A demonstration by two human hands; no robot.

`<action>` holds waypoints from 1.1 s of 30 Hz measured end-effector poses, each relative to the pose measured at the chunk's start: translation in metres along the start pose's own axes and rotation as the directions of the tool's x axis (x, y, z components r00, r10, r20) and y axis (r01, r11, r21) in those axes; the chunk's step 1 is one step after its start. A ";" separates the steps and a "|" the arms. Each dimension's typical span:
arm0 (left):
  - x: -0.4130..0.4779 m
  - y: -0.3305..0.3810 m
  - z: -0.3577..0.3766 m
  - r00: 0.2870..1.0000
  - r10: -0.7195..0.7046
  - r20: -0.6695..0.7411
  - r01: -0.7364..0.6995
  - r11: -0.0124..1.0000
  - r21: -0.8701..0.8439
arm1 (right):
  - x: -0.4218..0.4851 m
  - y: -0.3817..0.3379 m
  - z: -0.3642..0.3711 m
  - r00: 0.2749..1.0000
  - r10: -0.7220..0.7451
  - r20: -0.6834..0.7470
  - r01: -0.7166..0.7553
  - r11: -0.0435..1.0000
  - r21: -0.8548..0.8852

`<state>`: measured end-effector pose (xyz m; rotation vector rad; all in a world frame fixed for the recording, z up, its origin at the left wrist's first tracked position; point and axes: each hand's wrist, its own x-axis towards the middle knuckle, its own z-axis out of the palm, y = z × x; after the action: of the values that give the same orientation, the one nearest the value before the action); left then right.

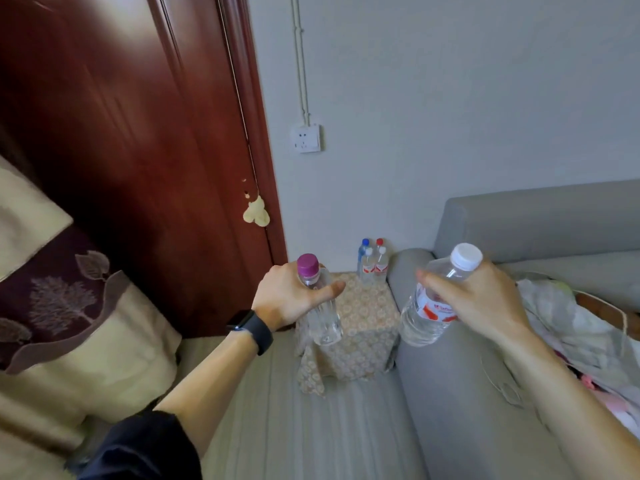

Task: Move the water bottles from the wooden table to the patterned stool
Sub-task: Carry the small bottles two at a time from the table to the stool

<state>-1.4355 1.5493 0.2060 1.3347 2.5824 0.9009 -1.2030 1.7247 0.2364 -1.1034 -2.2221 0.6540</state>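
Note:
My left hand grips a clear bottle with a purple cap around its upper body, above the left front of the patterned stool. My right hand holds a larger clear bottle with a white cap and red label, tilted, over the grey sofa arm just right of the stool. Several small bottles with blue, red and white caps stand upright at the stool's back edge by the wall. The wooden table is out of view.
A dark red wooden door stands left of the stool. A grey sofa lies on the right with bags and cloth on its seat. A cushion with a leaf pattern fills the left. A wall socket sits above the stool.

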 end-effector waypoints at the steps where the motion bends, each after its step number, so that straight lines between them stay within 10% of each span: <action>1: 0.014 -0.001 0.007 1.000 -0.019 -0.005 0.019 1.000 -0.006 | 0.019 0.008 0.007 1.000 0.020 0.002 -0.020 1.000 -0.011; 16: 0.214 -0.091 0.125 0.964 -0.181 0.196 0.200 0.976 -0.081 | 0.178 0.079 0.153 0.977 0.197 0.082 -0.199 0.980 0.018; 33: 0.357 -0.119 0.341 0.599 -0.382 0.703 0.648 0.748 -0.145 | 0.298 0.224 0.290 0.664 0.517 0.540 -0.641 0.766 0.054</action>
<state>-1.6222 1.9285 -0.0760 0.5357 1.9181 0.6359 -1.4248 2.0418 -0.0351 -1.6854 -2.0590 1.6101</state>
